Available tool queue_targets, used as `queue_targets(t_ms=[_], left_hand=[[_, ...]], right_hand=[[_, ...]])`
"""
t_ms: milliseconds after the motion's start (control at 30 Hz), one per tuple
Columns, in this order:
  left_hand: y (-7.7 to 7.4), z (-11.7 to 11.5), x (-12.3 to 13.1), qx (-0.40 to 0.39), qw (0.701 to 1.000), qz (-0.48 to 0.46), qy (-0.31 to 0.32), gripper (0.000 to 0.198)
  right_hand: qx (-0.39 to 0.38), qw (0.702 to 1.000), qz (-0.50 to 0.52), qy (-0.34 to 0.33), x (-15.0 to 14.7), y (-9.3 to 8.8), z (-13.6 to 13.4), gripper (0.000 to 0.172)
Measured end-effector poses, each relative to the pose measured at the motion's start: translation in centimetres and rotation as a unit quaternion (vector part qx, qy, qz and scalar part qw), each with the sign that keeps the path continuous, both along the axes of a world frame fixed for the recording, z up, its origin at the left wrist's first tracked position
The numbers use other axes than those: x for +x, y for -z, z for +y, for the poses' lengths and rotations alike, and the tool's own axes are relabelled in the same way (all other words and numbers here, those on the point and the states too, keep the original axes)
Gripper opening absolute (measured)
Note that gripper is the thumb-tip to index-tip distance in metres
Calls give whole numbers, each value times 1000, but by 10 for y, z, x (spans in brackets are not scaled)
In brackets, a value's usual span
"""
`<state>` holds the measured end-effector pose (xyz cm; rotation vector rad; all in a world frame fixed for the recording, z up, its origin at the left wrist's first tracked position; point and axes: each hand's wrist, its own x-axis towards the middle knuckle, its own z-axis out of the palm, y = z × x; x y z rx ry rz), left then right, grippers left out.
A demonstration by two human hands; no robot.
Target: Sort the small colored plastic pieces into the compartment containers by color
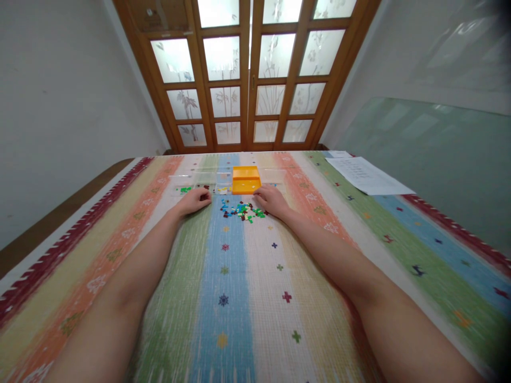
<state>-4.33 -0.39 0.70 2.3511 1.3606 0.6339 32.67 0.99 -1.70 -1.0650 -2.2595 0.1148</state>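
A heap of small coloured pieces (241, 210), green, blue, red and yellow, lies on the striped cloth between my hands. My left hand (195, 200) rests to the left of the heap with fingers curled inward, close to a clear compartment tray (199, 181) holding green pieces (185, 189). My right hand (271, 199) lies right of the heap, fingers bent down at the cloth beside an orange box (245, 179). What either hand holds is too small to make out.
The table is covered by a striped cloth (239, 298). A sheet of printed paper (367, 174) lies at the far right. Wooden glazed doors (247, 74) stand behind the table; a glass panel (431, 154) is on the right.
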Motion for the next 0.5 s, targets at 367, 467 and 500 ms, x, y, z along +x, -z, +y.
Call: queue_targets(t_ms=[367,467,500], left_hand=[[7,2,3,24,999,-11,-19,17],[8,1,7,44,995,-62,-59,18],[8,1,8,48,992,-87,-79,18]], right_hand=[[14,997,-44,-58,-3,-4,-6,20],[15,993,-71,-96,-7,-7,-12,23],[13,992,-76,-104,-8,-8,-13,24]])
